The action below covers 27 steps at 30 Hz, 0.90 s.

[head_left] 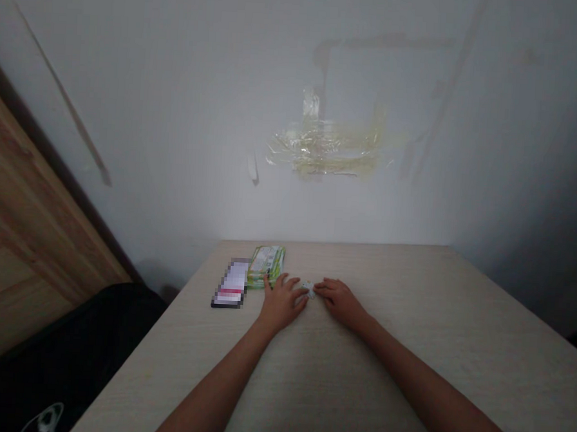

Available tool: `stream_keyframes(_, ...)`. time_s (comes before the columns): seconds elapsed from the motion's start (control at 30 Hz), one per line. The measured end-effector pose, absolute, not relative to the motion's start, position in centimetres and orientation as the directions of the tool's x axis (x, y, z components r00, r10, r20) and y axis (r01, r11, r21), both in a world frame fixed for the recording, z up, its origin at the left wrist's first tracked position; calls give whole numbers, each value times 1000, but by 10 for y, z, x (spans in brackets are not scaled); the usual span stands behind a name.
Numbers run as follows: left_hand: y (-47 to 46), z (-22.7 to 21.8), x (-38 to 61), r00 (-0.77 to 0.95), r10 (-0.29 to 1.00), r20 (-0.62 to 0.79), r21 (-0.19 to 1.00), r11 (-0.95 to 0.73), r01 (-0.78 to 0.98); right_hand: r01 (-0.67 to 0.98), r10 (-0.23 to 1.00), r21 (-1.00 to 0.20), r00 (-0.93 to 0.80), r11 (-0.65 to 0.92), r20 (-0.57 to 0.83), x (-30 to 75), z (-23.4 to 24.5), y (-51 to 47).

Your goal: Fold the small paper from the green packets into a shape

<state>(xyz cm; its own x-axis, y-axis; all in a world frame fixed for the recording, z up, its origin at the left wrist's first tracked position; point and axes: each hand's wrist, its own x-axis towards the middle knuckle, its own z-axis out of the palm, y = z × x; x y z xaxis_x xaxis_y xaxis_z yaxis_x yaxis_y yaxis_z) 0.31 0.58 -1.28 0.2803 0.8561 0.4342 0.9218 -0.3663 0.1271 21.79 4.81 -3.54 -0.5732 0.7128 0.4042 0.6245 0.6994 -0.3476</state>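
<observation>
A small whitish piece with coloured specks [308, 287] lies on the table between my two hands; it is too small and partly covered to name. My left hand [282, 303] rests palm down with its fingers spread, and the thumb-side fingertips touch the piece's left edge. Its outer fingers reach the near edge of a green and white packet [265, 263]. From the other side, my right hand [341, 299] lies low on the table with fingers stretched out, their tips at the piece's right edge. Neither hand lifts anything.
A phone with a blurred screen [231, 284] lies left of the packet. The pale wooden table [381, 375] meets a wall [178, 107] bearing peeling clear tape [331, 147]. At the left are a wooden panel [17, 227] and a black bag-like thing [79, 340].
</observation>
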Motion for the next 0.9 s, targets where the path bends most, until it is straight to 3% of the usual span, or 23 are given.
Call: stream_keyframes(0.9,14,-9,6,181,875,449,96,-248,964,618,712,-358,-570,700,410,216,-25,43)
